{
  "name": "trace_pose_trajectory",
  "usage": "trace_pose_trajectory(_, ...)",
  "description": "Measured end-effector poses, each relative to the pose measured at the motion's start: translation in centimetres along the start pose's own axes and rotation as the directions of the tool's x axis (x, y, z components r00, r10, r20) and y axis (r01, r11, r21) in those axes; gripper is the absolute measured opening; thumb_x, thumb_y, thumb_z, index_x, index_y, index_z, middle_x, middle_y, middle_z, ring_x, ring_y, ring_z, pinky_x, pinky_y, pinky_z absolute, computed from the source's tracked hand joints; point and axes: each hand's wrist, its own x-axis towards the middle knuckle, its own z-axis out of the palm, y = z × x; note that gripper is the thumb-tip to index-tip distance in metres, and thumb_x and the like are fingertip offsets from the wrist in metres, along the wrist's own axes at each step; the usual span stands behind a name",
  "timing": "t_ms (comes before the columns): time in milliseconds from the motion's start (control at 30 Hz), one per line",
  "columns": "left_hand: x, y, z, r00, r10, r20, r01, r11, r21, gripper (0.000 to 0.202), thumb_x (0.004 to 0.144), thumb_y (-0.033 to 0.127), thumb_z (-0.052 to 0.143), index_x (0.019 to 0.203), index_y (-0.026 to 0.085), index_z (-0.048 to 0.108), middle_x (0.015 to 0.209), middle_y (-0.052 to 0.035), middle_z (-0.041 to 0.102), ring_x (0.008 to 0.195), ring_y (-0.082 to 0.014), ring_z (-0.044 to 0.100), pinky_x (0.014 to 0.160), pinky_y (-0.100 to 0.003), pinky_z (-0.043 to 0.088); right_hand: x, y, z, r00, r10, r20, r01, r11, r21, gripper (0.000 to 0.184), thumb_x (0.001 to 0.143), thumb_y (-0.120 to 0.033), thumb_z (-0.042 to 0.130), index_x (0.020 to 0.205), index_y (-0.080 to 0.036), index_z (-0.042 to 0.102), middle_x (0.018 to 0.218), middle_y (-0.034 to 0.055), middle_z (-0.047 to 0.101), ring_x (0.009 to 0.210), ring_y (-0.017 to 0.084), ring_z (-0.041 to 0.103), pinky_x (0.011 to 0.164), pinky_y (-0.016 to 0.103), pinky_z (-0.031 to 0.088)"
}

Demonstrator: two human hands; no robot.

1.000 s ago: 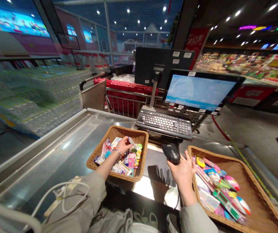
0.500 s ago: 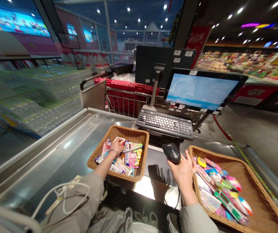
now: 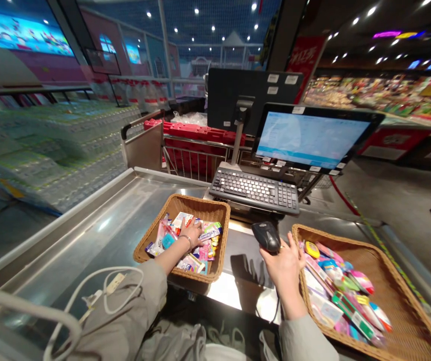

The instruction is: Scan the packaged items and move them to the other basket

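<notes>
My left hand (image 3: 190,233) reaches into the left wicker basket (image 3: 224,235), its fingers spread over small colourful packets. A white and blue packet (image 3: 210,231) lies just right of the fingers, and a white packet with red marks (image 3: 182,219) lies beyond them. I cannot see whether a fingertip presses on any packet. With my right hand (image 3: 283,263) I grip a black barcode scanner (image 3: 266,236), held above the counter between the two baskets. The right wicker basket (image 3: 407,301), holding several brightly coloured packaged goods (image 3: 350,286), stands beside that hand.
Behind the baskets sit a black keyboard (image 3: 255,190) and a lit monitor (image 3: 313,140). A metal counter (image 3: 106,220) with a raised edge extends left. A white cable (image 3: 98,273) loops by my left sleeve. A metal cart with red crates (image 3: 196,131) stands beyond the counter.
My left hand has shifted right within the left basket, and its fingers are more spread. The white and blue packet beside it now shows its broad face. My right hand holds the scanner almost still.
</notes>
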Motion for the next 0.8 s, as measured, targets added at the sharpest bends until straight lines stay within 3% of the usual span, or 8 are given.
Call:
trace_pose_trajectory(133,0.1,0.3,0.2,1.000,0.014,0.019,-0.014,0.999,0.032,0.021,0.070,0.031,0.080,0.088,0.024,0.071,0.133,-0.0062,0.062,0.142,-0.0374,0.034,0.112,-0.073,0.006,0.0,0.2,0.1,1.000,0.012,-0.014,-0.012,1.000,0.000,0.041,0.070,-0.044,0.055,0.100,-0.020,0.070,0.120,0.0138,0.068,0.134,0.029,0.042,0.108,0.051,0.021)
trace_pose_trajectory(267,-0.1,0.6,-0.2,0.999,-0.001,-0.039,0.003,0.999,0.047,0.018,0.080,0.025,0.068,0.097,0.021,0.066,0.117,-0.0098,0.069,0.139,-0.0330,0.041,0.116,-0.068,0.008,0.1,0.3,0.3,1.000,-0.002,-0.011,0.002,1.000,-0.019,0.041,0.070,-0.046,0.055,0.098,-0.020,0.071,0.119,0.0137,0.068,0.133,0.028,0.042,0.109,0.051,0.020)
trace_pose_trajectory(400,-0.2,0.6,-0.8,0.993,-0.004,-0.115,0.012,0.998,0.068,0.024,0.087,0.019,0.056,0.111,0.020,0.063,0.131,-0.0124,0.063,0.143,-0.0318,0.035,0.119,-0.063,0.000,0.3,0.1,0.4,1.000,-0.004,0.002,0.004,0.999,-0.034,0.044,0.070,-0.047,0.054,0.100,-0.019,0.071,0.119,0.0147,0.067,0.132,0.030,0.042,0.108,0.052,0.020)
trace_pose_trajectory(600,-0.1,0.4,-0.2,0.999,0.017,-0.043,-0.014,0.997,0.072,0.030,0.079,0.032,0.073,0.106,0.021,0.065,0.119,-0.0102,0.069,0.136,-0.0325,0.045,0.119,-0.058,0.013,0.4,-0.2,0.1,0.999,-0.031,0.025,0.032,0.999,-0.038,0.039,0.072,-0.045,0.052,0.095,-0.020,0.071,0.115,0.0134,0.069,0.132,0.029,0.040,0.109,0.052,0.018)
trace_pose_trajectory(800,-0.2,0.0,-0.1,0.999,0.026,0.030,-0.028,0.998,0.062,0.034,0.073,0.032,0.079,0.105,0.024,0.068,0.130,-0.0096,0.064,0.140,-0.0335,0.040,0.118,-0.062,0.010,0.1,-0.2,-0.2,1.000,-0.026,0.004,0.026,1.000,-0.017,0.038,0.072,-0.043,0.054,0.097,-0.020,0.071,0.119,0.0131,0.068,0.132,0.029,0.042,0.109,0.052,0.019)
